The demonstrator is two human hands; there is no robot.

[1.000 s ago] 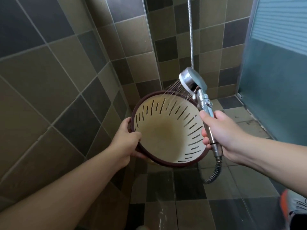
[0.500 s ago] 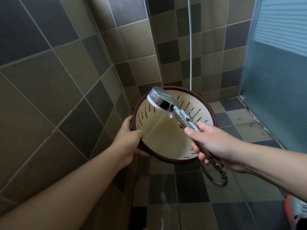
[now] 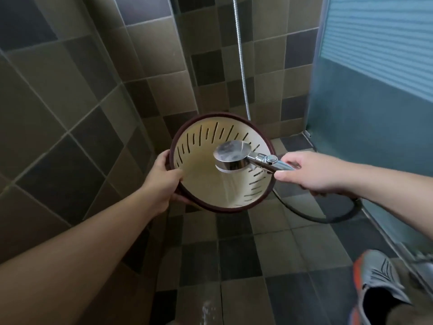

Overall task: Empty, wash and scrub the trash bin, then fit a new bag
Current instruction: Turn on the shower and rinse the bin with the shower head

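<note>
A round cream trash bin (image 3: 201, 181) with slotted walls and a dark brown rim is held in the air, its mouth turned toward me. My left hand (image 3: 161, 179) grips its left rim. My right hand (image 3: 314, 172) holds the chrome handle of a shower head (image 3: 232, 158), which hangs over the bin's mouth and sprays water down into it. The inside of the bin is wet and empty.
Tiled walls close in on the left and behind. A frosted glass door (image 3: 375, 113) stands at the right. The metal shower hose (image 3: 241, 57) runs down the back wall and loops over the floor (image 3: 328, 219). A grey and orange shoe (image 3: 382, 285) sits at the bottom right.
The shower head has swung from the bin's upper right edge across its mouth and now points down into it. The bin has tipped more upright, its mouth facing me more fully.
</note>
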